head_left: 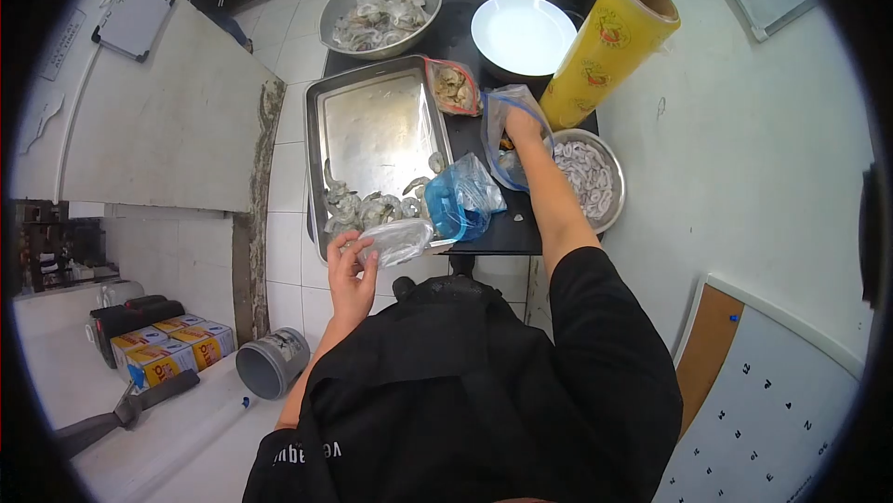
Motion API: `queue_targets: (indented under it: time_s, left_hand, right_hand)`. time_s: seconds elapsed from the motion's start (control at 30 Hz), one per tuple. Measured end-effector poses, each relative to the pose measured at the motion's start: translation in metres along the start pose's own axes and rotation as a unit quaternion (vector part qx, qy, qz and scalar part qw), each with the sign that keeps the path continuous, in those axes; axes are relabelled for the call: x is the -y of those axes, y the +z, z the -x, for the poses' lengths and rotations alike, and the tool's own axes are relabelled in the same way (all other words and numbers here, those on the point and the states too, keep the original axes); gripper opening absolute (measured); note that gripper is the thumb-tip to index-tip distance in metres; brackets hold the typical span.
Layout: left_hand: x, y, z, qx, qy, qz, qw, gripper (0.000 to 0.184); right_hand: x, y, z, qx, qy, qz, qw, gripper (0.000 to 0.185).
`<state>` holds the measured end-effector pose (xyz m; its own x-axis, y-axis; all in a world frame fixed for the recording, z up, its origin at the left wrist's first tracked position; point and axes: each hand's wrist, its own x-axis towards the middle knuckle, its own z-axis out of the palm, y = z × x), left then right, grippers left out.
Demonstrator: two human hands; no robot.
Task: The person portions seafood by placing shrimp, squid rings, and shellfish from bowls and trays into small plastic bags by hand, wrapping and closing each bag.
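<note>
My left hand pinches the edge of a small clear plastic bag at the near edge of a metal tray. Peeled shrimp lie in the near end of that tray, just beyond the bag. My right hand reaches into a zip bag with a blue seal; its fingers are hidden there, and something orange-brown shows beside them. Between my hands stands a blue container covered by clear plastic. Another zip bag with a red seal holds pale pieces of food.
A steel bowl of pale rings stands right of my forearm, near a tall yellow wrap roll. Behind are a white bowl and a large bowl of bagged food. A grey bucket is at lower left.
</note>
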<state>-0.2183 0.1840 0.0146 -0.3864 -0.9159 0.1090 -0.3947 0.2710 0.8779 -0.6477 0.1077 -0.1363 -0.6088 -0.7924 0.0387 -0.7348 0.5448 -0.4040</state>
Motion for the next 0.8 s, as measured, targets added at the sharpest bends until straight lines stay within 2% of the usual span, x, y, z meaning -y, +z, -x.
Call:
queue_targets:
  time_s: [0.07,0.13,0.27,0.33,0.37,0.43,0.57,0.63,0.67,0.73,0.8]
  left_hand:
    - [0.001,0.000,0.003,-0.003,-0.003,-0.003,1.000,0.021]
    - [0.000,-0.001,0.005,-0.008,-0.013,0.000,1.000,0.022]
    - [0.000,-0.004,0.006,-0.006,-0.016,-0.019,1.000,0.023]
    - [0.004,-0.002,0.007,-0.011,-0.016,0.005,1.000,0.023]
    - [0.003,-0.001,0.007,-0.010,-0.015,0.008,1.000,0.023]
    - [0.000,-0.001,0.006,-0.005,-0.014,0.010,1.000,0.023]
    - [-0.001,0.000,0.004,0.008,-0.009,0.006,1.000,0.025]
    - [-0.002,0.002,0.003,-0.001,0.004,-0.012,1.000,0.030]
    - [-0.003,0.002,0.003,-0.002,0.006,-0.013,1.000,0.030]
    - [-0.004,0.002,0.003,-0.005,0.012,-0.010,1.000,0.037]
    - [-0.005,0.002,0.003,-0.010,0.029,-0.031,0.999,0.038]
  right_hand:
    - [0.002,-0.012,0.009,0.008,0.000,0.008,1.000,0.025]
    - [0.001,-0.021,0.018,0.037,-0.045,0.020,0.998,0.024]
    - [-0.025,0.008,0.000,0.036,-0.029,-0.041,0.998,0.024]
    - [-0.037,0.012,0.000,0.148,-0.043,-0.065,0.986,0.025]
    - [-0.032,-0.002,0.003,0.146,-0.042,-0.062,0.986,0.025]
    - [-0.008,-0.041,0.011,0.217,0.078,-0.071,0.970,0.027]
    - [-0.014,-0.044,0.011,0.147,0.051,-0.110,0.982,0.028]
    - [-0.009,-0.038,0.015,0.238,0.018,-0.058,0.969,0.028]
    - [-0.002,-0.033,0.020,0.237,0.017,-0.059,0.970,0.028]
    - [0.008,-0.018,0.033,0.185,0.016,0.120,0.975,0.030]
    - [0.011,-0.006,0.035,0.172,0.033,0.100,0.979,0.032]
